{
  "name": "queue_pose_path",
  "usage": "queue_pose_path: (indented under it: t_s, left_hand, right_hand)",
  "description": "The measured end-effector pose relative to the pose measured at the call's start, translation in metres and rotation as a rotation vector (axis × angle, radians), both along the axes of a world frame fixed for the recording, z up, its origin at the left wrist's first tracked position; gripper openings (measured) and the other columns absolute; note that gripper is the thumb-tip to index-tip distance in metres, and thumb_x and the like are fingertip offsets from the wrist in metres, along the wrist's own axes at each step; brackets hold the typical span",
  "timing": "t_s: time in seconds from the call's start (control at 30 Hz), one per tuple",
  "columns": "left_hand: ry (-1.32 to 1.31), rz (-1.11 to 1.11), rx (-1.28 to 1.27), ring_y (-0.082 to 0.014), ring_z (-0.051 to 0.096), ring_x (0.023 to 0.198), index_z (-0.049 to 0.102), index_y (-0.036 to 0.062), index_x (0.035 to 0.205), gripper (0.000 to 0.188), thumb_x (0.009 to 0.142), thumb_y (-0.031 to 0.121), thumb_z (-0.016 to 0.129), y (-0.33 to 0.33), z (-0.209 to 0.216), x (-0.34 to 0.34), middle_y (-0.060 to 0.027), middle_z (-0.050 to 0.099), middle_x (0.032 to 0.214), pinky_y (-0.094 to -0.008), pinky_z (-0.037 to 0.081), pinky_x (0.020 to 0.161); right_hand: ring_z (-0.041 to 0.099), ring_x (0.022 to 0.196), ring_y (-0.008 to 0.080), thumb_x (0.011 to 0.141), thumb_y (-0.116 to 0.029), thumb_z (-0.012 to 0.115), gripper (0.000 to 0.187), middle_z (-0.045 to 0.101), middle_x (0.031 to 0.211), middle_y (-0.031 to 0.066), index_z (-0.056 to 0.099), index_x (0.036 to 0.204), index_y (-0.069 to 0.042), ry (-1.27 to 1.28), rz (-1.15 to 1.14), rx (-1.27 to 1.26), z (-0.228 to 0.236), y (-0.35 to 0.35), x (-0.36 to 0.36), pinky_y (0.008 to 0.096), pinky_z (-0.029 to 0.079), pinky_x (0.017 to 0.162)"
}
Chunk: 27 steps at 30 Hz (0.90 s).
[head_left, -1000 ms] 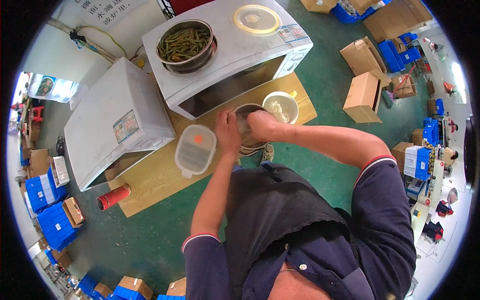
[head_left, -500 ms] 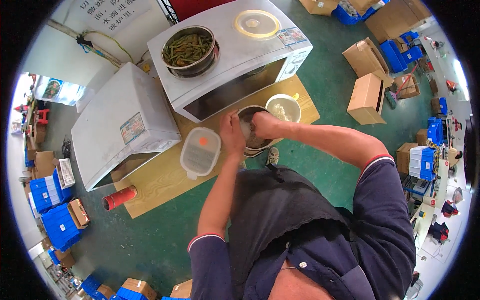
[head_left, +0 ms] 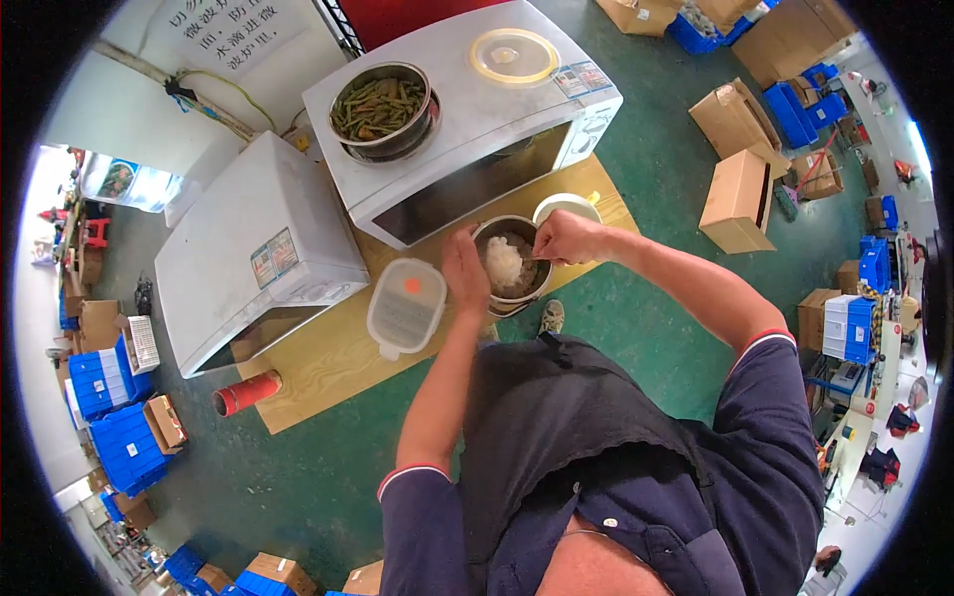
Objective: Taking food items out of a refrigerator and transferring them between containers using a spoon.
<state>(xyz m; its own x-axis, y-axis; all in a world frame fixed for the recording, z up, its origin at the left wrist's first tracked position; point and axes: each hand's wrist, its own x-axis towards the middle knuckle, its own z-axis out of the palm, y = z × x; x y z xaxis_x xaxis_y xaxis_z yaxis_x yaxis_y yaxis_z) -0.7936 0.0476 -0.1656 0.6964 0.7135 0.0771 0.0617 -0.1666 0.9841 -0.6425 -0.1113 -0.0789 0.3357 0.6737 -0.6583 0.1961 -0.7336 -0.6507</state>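
A round metal pot stands on the wooden board, with a white lump of rice among greyish-brown food inside it. My left hand is pressed against the pot's left side, steadying its rim. Over the right rim, my right hand is closed in a pinch on a thin spoon-like utensil that reaches into the pot; its far end is hard to make out. Just behind that hand is a white bowl, partly covered by it. A translucent lid with an orange spot lies left of my left hand.
Two white microwave ovens stand behind and left. On the nearer one are a metal bowl of green beans and a round clear lid. A red cylinder lies at the board's left end. Cardboard boxes sit on the green floor.
My right hand has come up and right from inside the pot to its rim, uncovering the rice lump and now covering part of the white bowl. My left hand stays at the pot's side.
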Motion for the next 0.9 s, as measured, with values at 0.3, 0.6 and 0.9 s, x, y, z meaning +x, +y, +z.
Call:
queue_pose_path:
  t_s: [0.3, 0.6, 0.9]
  left_hand:
    - [-0.019, -0.003, -0.192, -0.0213, 0.061, 0.104, 0.067, -0.0005, 0.116, 0.060, 0.107, 0.052, 0.040, 0.000, -0.008, -0.001, -0.0115, 0.066, 0.111, -0.0341, 0.044, 0.096]
    - [-0.008, 0.009, -0.201, -0.0257, 0.061, 0.105, 0.067, -0.0029, 0.115, 0.053, 0.109, 0.040, 0.036, -0.002, -0.005, -0.002, -0.0159, 0.067, 0.111, -0.0368, 0.045, 0.096]
    - [-0.004, -0.005, -0.116, -0.0203, 0.061, 0.098, 0.067, -0.0022, 0.116, 0.056, 0.109, 0.046, 0.038, 0.000, -0.004, -0.002, -0.0108, 0.067, 0.108, -0.0323, 0.046, 0.092]
  right_hand:
    - [0.058, 0.058, 0.0089, 0.091, -0.009, 0.065, 0.016, 0.064, 0.066, 0.0018, 0.075, 0.097, 0.002, 0.061, -0.088, 0.116, 0.005, -0.022, 0.001, 0.0275, 0.045, 0.050]
    - [0.056, 0.057, 0.0084, 0.090, -0.006, 0.066, 0.014, 0.063, 0.065, 0.0015, 0.074, 0.096, 0.003, 0.156, -0.162, 0.184, 0.001, -0.036, -0.009, 0.0273, 0.044, 0.049]
    - [0.056, 0.057, 0.0083, 0.088, -0.004, 0.067, 0.013, 0.063, 0.066, 0.0021, 0.072, 0.096, 0.005, 0.225, -0.277, 0.290, 0.010, -0.049, -0.003, 0.0262, 0.041, 0.047]
